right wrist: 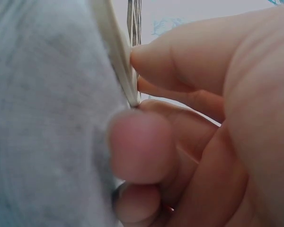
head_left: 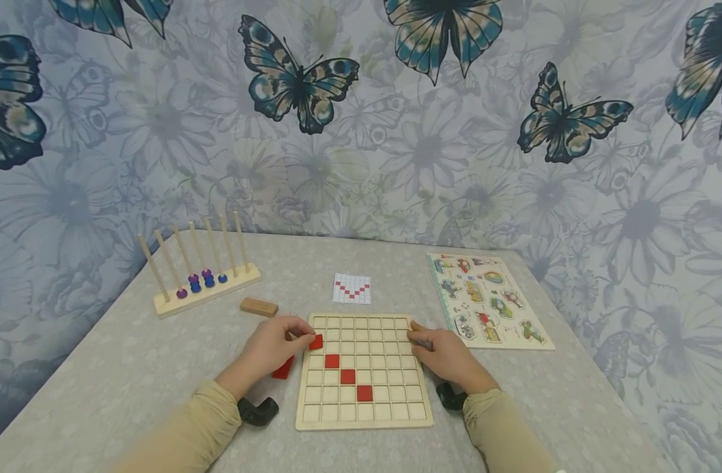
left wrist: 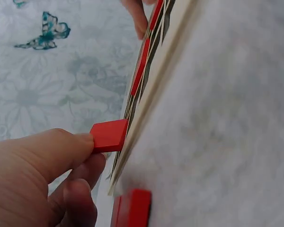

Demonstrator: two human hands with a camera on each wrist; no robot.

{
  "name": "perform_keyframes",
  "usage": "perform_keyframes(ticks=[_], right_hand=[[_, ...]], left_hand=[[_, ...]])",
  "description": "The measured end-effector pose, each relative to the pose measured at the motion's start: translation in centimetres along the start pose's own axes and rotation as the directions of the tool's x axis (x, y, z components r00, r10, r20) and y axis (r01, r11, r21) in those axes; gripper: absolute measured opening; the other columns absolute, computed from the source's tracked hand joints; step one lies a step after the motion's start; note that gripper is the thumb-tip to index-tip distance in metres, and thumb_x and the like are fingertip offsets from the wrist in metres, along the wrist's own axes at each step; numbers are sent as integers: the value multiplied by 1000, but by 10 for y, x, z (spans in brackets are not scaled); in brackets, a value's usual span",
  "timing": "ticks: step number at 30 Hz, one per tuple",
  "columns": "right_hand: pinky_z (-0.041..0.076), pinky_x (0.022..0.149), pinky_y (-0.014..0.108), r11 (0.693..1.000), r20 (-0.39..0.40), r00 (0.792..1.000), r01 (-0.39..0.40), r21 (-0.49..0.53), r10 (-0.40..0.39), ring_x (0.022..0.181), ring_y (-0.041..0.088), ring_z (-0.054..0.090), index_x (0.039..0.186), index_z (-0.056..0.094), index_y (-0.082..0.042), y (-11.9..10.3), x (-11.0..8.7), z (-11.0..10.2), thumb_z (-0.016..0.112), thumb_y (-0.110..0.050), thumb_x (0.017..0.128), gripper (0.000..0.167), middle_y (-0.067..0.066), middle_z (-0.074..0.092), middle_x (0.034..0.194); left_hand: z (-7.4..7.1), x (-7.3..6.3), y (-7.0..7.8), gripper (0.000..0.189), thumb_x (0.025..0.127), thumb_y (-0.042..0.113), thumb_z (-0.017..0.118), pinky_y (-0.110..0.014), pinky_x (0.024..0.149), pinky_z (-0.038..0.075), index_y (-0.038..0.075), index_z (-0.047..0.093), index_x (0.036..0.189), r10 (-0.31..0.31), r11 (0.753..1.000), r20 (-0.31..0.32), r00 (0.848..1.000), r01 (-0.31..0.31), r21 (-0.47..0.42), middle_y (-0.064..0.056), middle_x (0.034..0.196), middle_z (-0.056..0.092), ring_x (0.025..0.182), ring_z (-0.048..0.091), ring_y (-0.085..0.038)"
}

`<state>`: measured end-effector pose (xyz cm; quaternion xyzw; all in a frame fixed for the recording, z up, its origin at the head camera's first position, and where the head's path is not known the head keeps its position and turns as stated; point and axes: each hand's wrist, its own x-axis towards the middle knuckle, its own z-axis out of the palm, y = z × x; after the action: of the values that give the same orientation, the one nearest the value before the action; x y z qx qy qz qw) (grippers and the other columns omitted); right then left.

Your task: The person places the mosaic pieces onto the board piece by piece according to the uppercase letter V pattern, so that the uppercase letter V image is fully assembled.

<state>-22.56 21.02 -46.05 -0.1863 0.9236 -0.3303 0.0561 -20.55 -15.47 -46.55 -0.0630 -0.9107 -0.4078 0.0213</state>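
Observation:
My left hand [head_left: 276,343] pinches a red square tile [left wrist: 110,135] between thumb and fingers, over the left edge of a wooden grid board [head_left: 365,424]. In the head view, three red tiles lie in the board's cells in a diagonal, the lowest a red tile [head_left: 364,393]. More red tiles [head_left: 282,368] lie on the table under my left hand, partly hidden by it. At the board's far right corner, my right hand [head_left: 446,353] holds the edge with its thumb and curled fingers; the right wrist view shows the thumb against the rim.
Behind the board lies a pattern card [head_left: 352,288] with a red V of squares. A peg stand [head_left: 207,291] with purple and blue beads stands at the back left, near a wooden block [head_left: 259,307]. A picture puzzle board [head_left: 491,299] lies to the right.

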Motion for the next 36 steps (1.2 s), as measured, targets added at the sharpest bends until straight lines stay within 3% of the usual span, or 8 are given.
perform_keyframes(ticks=[22, 36], right_hand=[[39, 115, 50, 1000, -15, 1000, -11, 10, 11, 143, 30, 48, 135, 67, -9, 1, 1, 2, 68, -17, 100, 37, 3, 52, 154], [39, 115, 50, 1000, -8, 1000, -18, -5, 18, 143, 31, 47, 135, 67, -8, -2, 1, 0, 68, -17, 100, 37, 4, 53, 153]], left_hand=[[4, 0, 5, 5, 89, 31, 81, -30, 66, 46, 32, 77, 92, 45, 983, 50, 998, -53, 176, 15, 87, 66, 75, 56, -7], [3, -1, 4, 6, 89, 29, 82, -30, 60, 43, 32, 77, 92, 48, 972, 36, 998, -55, 227, 13, 88, 65, 70, 52, -7]])
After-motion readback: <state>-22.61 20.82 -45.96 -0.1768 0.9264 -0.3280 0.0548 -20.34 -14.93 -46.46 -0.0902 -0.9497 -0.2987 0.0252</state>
